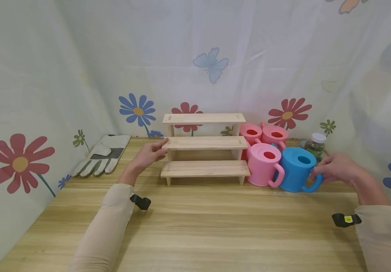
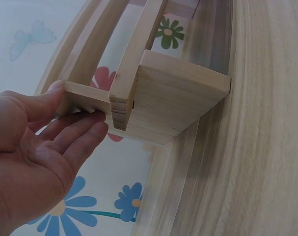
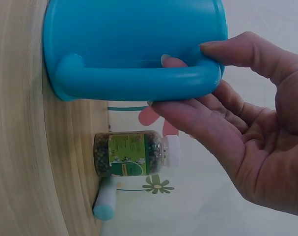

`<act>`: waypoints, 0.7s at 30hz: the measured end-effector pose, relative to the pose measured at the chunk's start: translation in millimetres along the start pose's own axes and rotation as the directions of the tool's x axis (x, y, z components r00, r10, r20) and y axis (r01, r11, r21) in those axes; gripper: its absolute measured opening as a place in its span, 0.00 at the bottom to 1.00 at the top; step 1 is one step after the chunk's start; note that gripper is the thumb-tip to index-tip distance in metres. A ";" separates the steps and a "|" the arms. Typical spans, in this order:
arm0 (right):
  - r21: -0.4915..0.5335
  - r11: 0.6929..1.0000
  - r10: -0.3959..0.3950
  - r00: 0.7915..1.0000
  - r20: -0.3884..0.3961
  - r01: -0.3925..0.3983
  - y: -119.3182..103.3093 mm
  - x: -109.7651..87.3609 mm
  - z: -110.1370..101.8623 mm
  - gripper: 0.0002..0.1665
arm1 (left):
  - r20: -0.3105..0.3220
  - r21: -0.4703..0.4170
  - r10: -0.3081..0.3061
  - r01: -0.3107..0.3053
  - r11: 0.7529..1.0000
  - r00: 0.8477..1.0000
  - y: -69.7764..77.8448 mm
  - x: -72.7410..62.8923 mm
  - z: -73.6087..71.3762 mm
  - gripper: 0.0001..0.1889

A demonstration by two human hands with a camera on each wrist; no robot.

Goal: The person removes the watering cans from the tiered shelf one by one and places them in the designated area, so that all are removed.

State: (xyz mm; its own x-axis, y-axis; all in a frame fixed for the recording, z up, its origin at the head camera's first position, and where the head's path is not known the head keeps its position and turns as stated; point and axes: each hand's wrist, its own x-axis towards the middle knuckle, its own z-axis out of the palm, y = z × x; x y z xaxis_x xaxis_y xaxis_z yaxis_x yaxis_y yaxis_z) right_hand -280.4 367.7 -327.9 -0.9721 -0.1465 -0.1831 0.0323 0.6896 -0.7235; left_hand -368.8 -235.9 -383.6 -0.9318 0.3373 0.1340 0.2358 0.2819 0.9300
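Note:
A three-step wooden stand point(image 1: 205, 142) stands near the back of the table. My left hand point(image 1: 150, 154) pinches the left end of its middle step. In the left wrist view, the thumb of that hand point(image 2: 36, 142) lies on the board's edge, with the other fingers beneath. At the right, my right hand point(image 1: 339, 170) grips the handle of a blue watering can point(image 1: 295, 170). The right wrist view shows its thumb at the handle's upper end and a finger passing through the loop point(image 3: 144, 81). The can stands upright, its far side hidden.
A pink watering can point(image 1: 261, 166) touches the blue one, with more pink-red cans point(image 1: 275, 133) behind. A capped bottle of dark pellets point(image 3: 126, 152) and a white-and-teal cylinder point(image 3: 105, 199) are beyond my right hand. Work gloves point(image 1: 103, 155) lie back left. A printed curtain point(image 1: 168, 49) encloses the table.

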 end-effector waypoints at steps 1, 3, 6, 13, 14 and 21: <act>-0.005 1.000 0.002 1.000 0.008 -0.002 -0.4 0.1 0.7 0.21 | -0.001 0.002 -0.001 0.001 1.000 1.000 0.2 -0.2 0.0 0.30; -0.008 1.000 0.012 1.000 0.013 -0.012 -1.4 0.4 2.3 0.21 | -0.003 0.007 -0.005 0.005 1.000 1.000 0.4 -0.4 0.3 0.30; -0.005 1.000 0.025 1.000 0.008 -0.025 -2.6 0.9 3.6 0.22 | -0.006 0.008 -0.007 0.007 1.000 1.000 0.4 -0.3 0.5 0.30; -0.020 1.000 0.019 1.000 0.003 -0.019 -4.1 1.9 4.7 0.22 | -0.003 -0.002 0.006 -0.006 1.000 1.000 -0.4 -0.8 -0.7 0.29; -0.021 1.000 0.017 1.000 0.004 -0.017 -4.1 2.3 4.8 0.22 | -0.001 -0.005 0.008 -0.008 1.000 1.000 -0.3 -0.9 -0.9 0.29; -0.021 1.000 0.007 1.000 0.014 -0.007 -3.4 4.0 4.6 0.23 | -0.001 -0.010 -0.008 0.008 1.000 1.000 -0.1 0.3 -0.7 0.29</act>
State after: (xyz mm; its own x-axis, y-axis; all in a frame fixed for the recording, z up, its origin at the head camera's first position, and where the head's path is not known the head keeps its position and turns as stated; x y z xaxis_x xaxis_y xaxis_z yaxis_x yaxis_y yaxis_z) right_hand -283.3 361.5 -329.3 -0.9686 -0.1510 -0.1974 0.0343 0.7052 -0.7082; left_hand -369.2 -236.5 -383.4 -0.9338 0.3345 0.1270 0.2259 0.2758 0.9343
